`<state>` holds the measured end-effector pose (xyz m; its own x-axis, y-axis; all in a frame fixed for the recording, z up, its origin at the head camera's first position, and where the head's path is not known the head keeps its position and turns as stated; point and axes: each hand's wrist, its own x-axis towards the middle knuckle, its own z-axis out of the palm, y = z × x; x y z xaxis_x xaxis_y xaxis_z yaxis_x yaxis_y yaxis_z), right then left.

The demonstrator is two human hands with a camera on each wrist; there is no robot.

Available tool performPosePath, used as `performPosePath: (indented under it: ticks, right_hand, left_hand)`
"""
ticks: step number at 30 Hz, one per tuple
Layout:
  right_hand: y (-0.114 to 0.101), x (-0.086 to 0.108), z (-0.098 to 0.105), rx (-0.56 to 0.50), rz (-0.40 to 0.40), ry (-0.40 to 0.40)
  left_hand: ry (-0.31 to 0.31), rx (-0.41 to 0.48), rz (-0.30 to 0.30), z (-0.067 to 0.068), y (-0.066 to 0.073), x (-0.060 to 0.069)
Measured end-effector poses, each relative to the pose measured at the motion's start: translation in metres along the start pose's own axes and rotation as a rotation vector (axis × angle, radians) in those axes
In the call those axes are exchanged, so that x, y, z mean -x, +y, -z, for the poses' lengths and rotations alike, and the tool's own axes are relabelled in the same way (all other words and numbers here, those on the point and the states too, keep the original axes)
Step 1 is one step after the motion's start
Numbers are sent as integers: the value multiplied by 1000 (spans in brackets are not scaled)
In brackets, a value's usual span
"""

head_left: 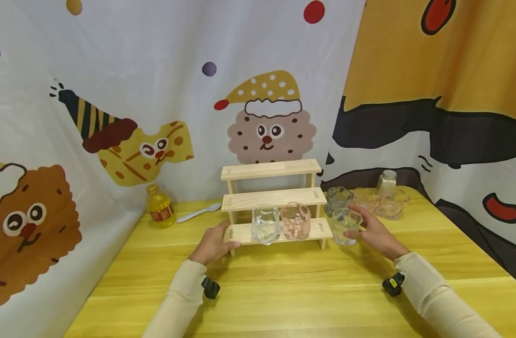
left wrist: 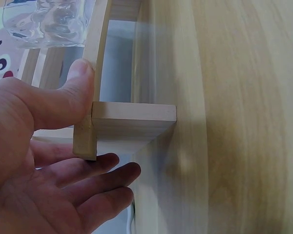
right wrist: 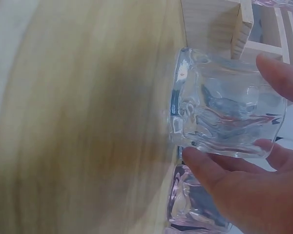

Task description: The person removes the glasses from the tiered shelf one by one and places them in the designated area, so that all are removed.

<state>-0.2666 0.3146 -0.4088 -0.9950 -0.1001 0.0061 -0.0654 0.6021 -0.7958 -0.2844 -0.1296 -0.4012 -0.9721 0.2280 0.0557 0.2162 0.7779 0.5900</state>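
A three-tier wooden stand holds a clear glass and a pink glass on its lowest step. My left hand grips the left end of that step; in the left wrist view the thumb of the hand lies on the step's edge, fingers below. To the right of the stand, my right hand holds another clear glass. The right wrist view has this glass between thumb and fingers of the hand, its base at the tabletop.
Behind the right hand stand a dark glass, pink glassware and a lidded jar. A yellow bottle and a white spoon are at the left back. A printed curtain hangs behind the table.
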Motion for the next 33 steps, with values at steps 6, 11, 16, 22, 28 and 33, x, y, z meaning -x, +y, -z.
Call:
performPosePath:
  ticks: [6, 11, 16, 22, 28, 33]
  right_hand:
    - [-1, 0, -2, 12, 13, -11]
    - [-15, 12, -3, 150, 64, 81]
    - [-50, 31, -11, 184, 207, 243]
    - [-82, 36, -34, 52, 287, 175]
    - [-89, 16, -60, -57, 272, 64]
    - [-95, -1, -75, -139, 228, 12]
  left_hand:
    - [7, -4, 9, -2, -1, 1]
    - [-3, 7, 10, -6, -2, 3]
    - [-1, 3, 10, -8, -4, 6]
    - [12, 3, -1, -6, -4, 2]
    - [12, 4, 8, -5, -2, 0]
    - [10, 6, 4, -3, -3, -2]
